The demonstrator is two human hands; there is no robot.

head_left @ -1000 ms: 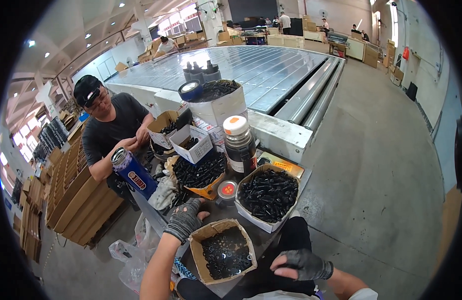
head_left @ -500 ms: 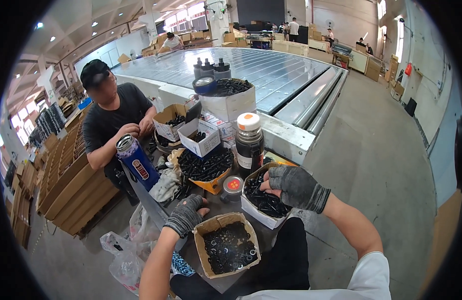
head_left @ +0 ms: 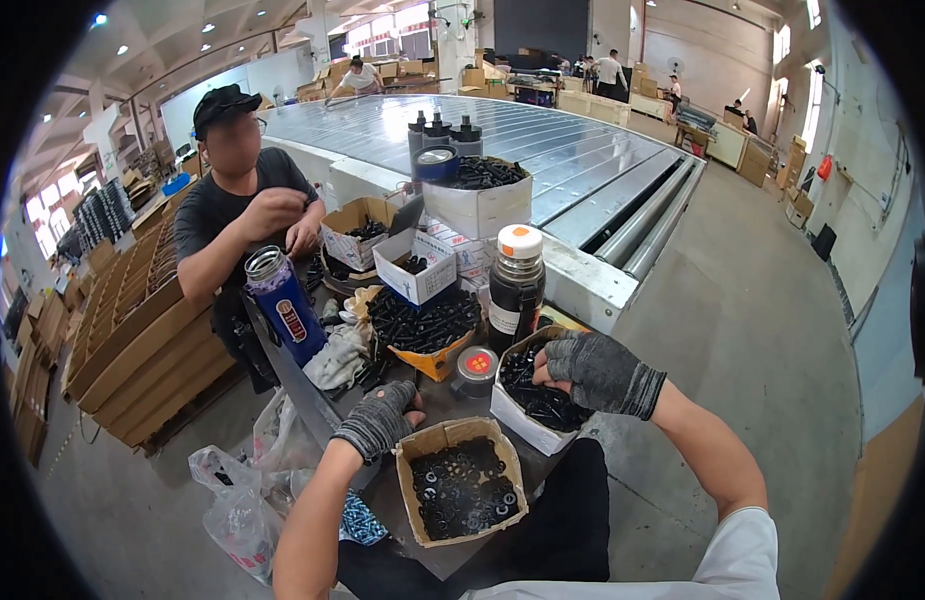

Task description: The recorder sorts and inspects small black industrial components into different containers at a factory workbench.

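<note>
My right hand (head_left: 605, 374), in a grey fingerless glove, dips its curled fingertips into a white-sided carton of black bolts (head_left: 545, 393). What they grip among the bolts is hidden. Across the bench, my left hand (head_left: 381, 416), gloved the same way, is closed with thumb and fingers together. Anything inside it is too small to make out. It hovers by the upper left corner of an open cardboard box (head_left: 413, 505) holding dark washers (head_left: 463, 485). Between the hands lies a round grey tin (head_left: 477, 370) with a red and yellow label.
A black flask (head_left: 515, 300) with a white cap stands behind the bolt carton. Further left are a torn box of black bolts (head_left: 425, 325), a blue bottle (head_left: 288, 320) and white gloves (head_left: 340, 357). A co-worker (head_left: 245, 190) sits beyond them. Plastic bags (head_left: 238, 510) hang at the left.
The view has shifted slightly, so the bench things sit a little further right. My hands stay in nearly the same places. The co-worker's hand has lifted toward the chest and the head has risen.
</note>
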